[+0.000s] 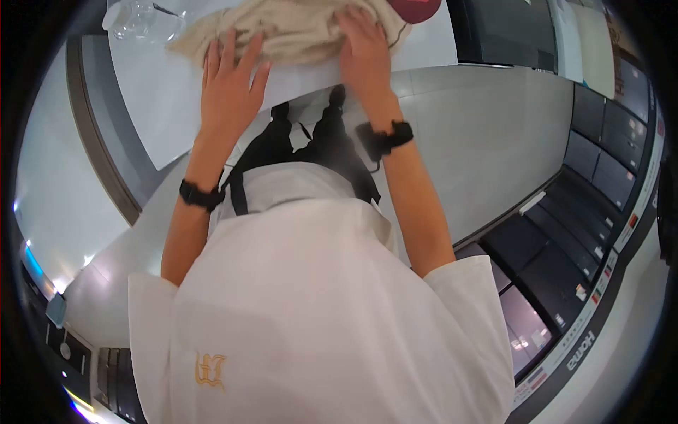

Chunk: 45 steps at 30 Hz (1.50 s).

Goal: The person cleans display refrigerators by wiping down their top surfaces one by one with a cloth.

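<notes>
A crumpled beige cloth (296,35) lies along the front part of the white table (152,92); its far edge runs out of view. My left hand (233,81) rests on the cloth's left part, open, fingers spread and pointing away from me. On the right part lies my right hand (365,53), slightly blurred, with its fingers apart and a little bent over the fabric. Both wrists wear black bands. At the cloth's right end is a dark red rounded object (417,8), cut off by the frame's top. Clear glass or plastic vessels (138,21) stand left of the cloth.
A dark glossy appliance (505,32) stands right of the table. Tiled floor (480,134) shows beyond the table's front edge, with my legs below it. Dark panelled units (544,247) line the right side. A grey-brown upright edge (99,141) is at the left.
</notes>
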{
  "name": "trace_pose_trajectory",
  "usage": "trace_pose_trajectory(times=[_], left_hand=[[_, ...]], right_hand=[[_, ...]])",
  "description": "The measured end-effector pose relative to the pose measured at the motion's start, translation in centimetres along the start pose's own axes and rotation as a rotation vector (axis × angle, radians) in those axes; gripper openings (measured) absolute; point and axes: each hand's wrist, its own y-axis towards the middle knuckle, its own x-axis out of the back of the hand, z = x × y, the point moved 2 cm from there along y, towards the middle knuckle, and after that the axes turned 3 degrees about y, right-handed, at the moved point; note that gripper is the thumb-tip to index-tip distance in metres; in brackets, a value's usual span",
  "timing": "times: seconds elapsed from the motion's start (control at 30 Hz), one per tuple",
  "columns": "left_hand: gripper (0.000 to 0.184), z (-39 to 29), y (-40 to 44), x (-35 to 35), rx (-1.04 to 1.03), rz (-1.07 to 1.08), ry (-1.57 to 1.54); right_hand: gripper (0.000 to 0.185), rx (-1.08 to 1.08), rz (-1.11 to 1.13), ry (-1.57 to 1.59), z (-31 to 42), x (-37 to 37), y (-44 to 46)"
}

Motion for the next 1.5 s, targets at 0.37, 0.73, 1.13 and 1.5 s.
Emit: trace_pose_trajectory(times=[0.37, 0.73, 1.13, 1.5], left_hand=[[0.045, -6.7, -2.8, 0.0, 0.187, 0.116, 0.145], [0.050, -6.7, 0.6, -2.7, 0.518, 0.001, 0.173], [0.058, -9.1, -2.7, -4.4, 0.533, -0.032, 0.280], [0.060, -8.2, -2.1, -5.0, 0.490, -0.012, 0.341]], right_hand=[[0.045, 0.101, 0.289, 0.206, -0.6, 4.3, -3.1], [0.053, -0.091, 0.096, 0.009, -16.4, 7.7, 8.4], [0.070, -0.068, 0.369, 0.004, -24.5, 0.5, 16.3], [0.064, 0.182, 0.607, 0.148, -6.4, 7.0, -0.7]])
